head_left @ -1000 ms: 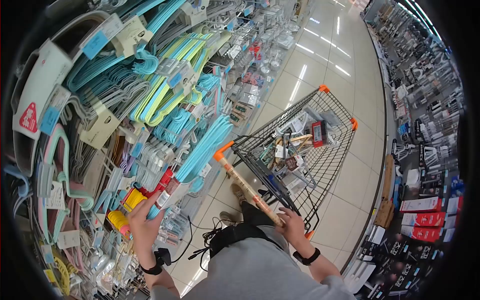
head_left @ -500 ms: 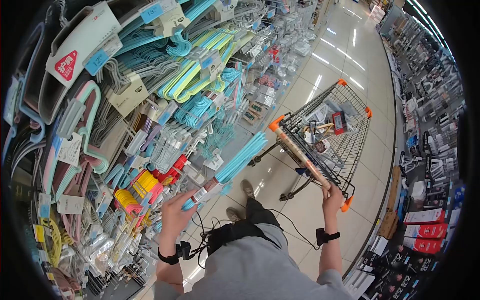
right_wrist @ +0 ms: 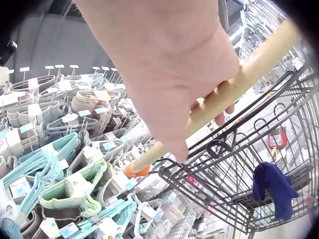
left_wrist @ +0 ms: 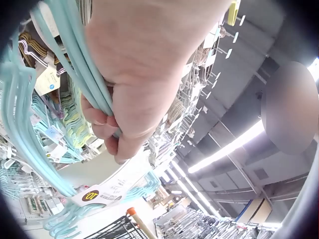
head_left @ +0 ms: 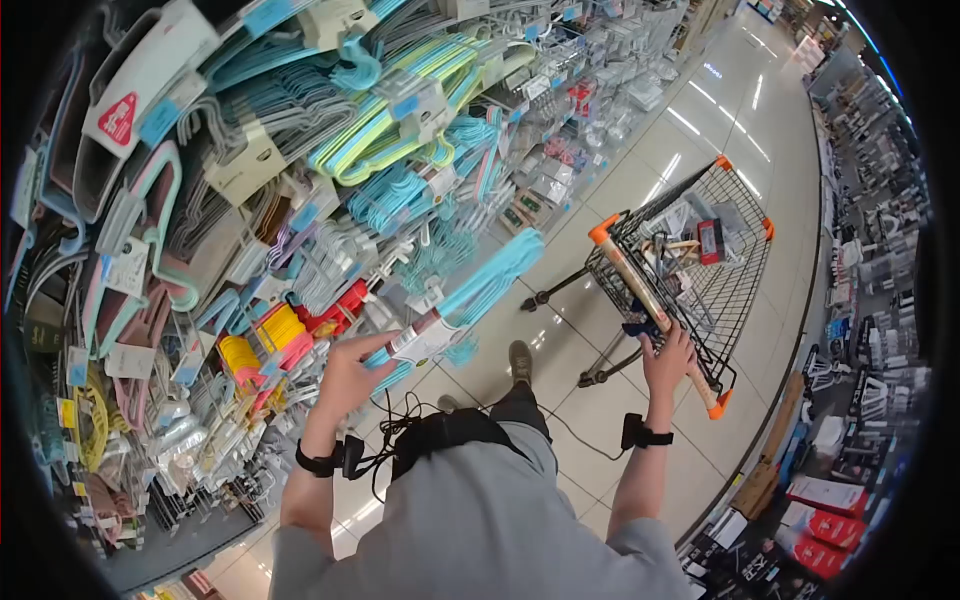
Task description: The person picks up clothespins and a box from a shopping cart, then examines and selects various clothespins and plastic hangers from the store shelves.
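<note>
My left hand (head_left: 350, 377) grips a pack of light blue clothes hangers (head_left: 490, 278) by one end, in front of the hanger display. A white card label (left_wrist: 112, 186) wraps the pack, and in the left wrist view thumb and fingers pinch the hanger bars. On the other side, my right hand (head_left: 668, 362) holds the pale handle (head_left: 640, 285) of a shopping cart (head_left: 745, 325). The right wrist view shows its fingertips curled under the handle (right_wrist: 264, 57). Inside the cart lie several packaged goods, among them a red and black box (head_left: 710, 242).
Racks of hangers (head_left: 400, 120) in blue, green and grey fill the left side. Yellow clips or hangers (head_left: 282, 330) hang lower. Tiled floor (head_left: 560, 400) runs along the aisle to a packed shelf (head_left: 870, 300) on the right. A dark blue cloth-like piece (right_wrist: 274, 189) hangs on the cart.
The cart has moved to the right in the head view and turned slightly, with my right hand on its handle. The hanger pack has swung away from the rack, staying in my left hand.
</note>
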Demonstrator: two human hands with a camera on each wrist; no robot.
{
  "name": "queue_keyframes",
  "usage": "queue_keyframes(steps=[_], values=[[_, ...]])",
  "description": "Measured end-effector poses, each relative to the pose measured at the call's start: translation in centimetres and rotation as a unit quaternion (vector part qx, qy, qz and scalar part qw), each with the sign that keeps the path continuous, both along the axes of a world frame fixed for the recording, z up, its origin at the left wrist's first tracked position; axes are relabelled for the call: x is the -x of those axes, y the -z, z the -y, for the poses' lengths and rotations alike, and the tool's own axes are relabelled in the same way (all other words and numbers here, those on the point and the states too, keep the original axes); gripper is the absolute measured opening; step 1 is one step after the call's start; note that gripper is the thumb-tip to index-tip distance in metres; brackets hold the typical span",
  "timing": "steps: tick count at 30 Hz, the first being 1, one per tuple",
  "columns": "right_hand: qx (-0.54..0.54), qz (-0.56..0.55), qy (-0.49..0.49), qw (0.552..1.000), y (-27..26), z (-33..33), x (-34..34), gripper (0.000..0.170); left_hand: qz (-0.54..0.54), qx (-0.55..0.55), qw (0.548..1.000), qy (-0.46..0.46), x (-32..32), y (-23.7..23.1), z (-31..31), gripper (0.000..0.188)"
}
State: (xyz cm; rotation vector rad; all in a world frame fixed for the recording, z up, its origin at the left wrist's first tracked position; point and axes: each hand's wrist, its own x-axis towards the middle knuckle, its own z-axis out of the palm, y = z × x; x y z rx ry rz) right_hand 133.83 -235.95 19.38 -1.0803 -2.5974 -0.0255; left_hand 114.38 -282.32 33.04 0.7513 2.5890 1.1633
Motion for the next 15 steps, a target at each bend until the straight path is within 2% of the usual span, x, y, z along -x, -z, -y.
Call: queue_keyframes(steps=[2,5,9,11,12,13,14,15], values=[[0.012,-0.003,-0.002,1.0,-0.1,-1.8,0.4,0.069,0.052,-0.054,0.997,-0.034,1.6,-0.2,-2.6,0.038],[0.045,0.014,0.002,0.999,-0.8,-3.6,0.2,0.069,0.104,-0.064,0.991,-0.056,2.6,-0.4,-6.2,0.038],[0.105,0.039,0.01,0.994,-0.6,-6.1,0.5,0.072,0.097,-0.075,0.989,-0.077,3.9,1.3,-9.3,0.039],[0.126,0.014,-0.012,0.992,-1.8,-5.8,2.6,0.072,0.055,-0.064,0.995,-0.051,4.0,2.4,-10.2,0.039],[0.132,-0.079,-0.103,0.983,-3.5,-4.5,4.6,0.07,0.048,-0.052,0.996,-0.049,3.8,1.8,-11.3,0.038],[0.138,-0.17,-0.191,0.957,-5.2,-3.0,6.7,0.069,0.047,-0.051,0.996,-0.057,3.6,1.7,-12.3,0.038],[0.33,-0.2,-0.199,0.901,-6.7,-0.9,9.1,0.067,0.047,-0.042,0.997,-0.054,3.5,1.7,-13.2,0.037],[0.509,-0.218,-0.198,0.809,-7.8,1.0,11.5,0.065,0.048,-0.032,0.997,-0.052,3.3,1.6,-13.8,0.036]])
